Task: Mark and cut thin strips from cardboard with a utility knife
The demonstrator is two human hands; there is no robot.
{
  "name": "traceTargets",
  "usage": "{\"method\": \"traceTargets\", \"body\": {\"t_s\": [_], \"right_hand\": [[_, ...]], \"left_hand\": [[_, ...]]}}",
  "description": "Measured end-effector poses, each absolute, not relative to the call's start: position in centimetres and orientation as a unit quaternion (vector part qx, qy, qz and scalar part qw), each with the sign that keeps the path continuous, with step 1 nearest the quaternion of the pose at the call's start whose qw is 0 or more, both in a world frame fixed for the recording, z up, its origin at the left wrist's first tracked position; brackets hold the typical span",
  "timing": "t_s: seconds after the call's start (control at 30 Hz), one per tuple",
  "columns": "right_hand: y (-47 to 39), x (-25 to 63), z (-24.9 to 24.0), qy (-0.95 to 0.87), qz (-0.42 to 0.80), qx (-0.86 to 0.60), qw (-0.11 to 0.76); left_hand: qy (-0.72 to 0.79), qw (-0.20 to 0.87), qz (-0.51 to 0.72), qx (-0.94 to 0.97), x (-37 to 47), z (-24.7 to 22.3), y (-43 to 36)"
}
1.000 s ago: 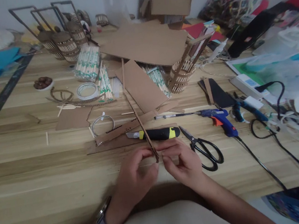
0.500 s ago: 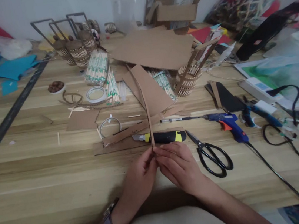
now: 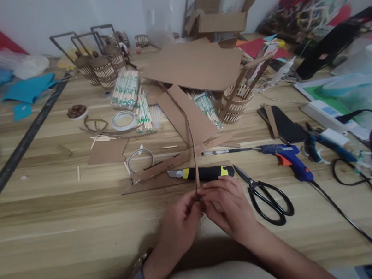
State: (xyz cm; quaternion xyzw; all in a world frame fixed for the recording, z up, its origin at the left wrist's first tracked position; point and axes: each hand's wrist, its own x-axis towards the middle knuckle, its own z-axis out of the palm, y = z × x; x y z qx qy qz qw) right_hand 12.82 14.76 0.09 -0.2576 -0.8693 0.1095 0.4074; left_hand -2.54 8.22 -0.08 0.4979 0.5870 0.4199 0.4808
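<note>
Cardboard strip (image 3: 194,157), near end pinched by left hand (image 3: 180,222) and right hand (image 3: 229,205), cutter (image 3: 210,172) just beyond, scissors (image 3: 268,198) to the right, glue gun (image 3: 290,161) farther right on table (image 3: 64,241)

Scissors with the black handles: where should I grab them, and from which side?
Best by the handle loops, coming from the near right. The scissors lie flat, with those wide, rounded loops toward the person and the pointed blades aimed away, toward the utility knife. Coming that way should keep you clear of the sharp tips.
</note>
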Motion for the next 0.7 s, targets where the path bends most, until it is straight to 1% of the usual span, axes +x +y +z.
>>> {"method": "traceTargets", "body": {"t_s": [0.2,0.43,0.57,0.7], "right_hand": [[14.67,12.72,0.45,-0.863,0.108,-0.255,0.422],[14.69,12.76,0.15,-0.87,0.121,-0.245,0.411],[14.76,12.92,-0.05,-0.873,0.112,-0.241,0.41],[14.71,13.03,0.02,-0.864,0.131,-0.258,0.411]], "left_hand": [[0.576,0.501,0.426,0.485,-2.58,-0.3,8.19],[0.565,0.513,0.456,0.458,-2.63,0.02,8.52],[0.561,0.523,0.457,0.451,-2.62,0.11,8.43],[0.575,0.518,0.44,0.455,-2.63,-0.07,8.14]]}}
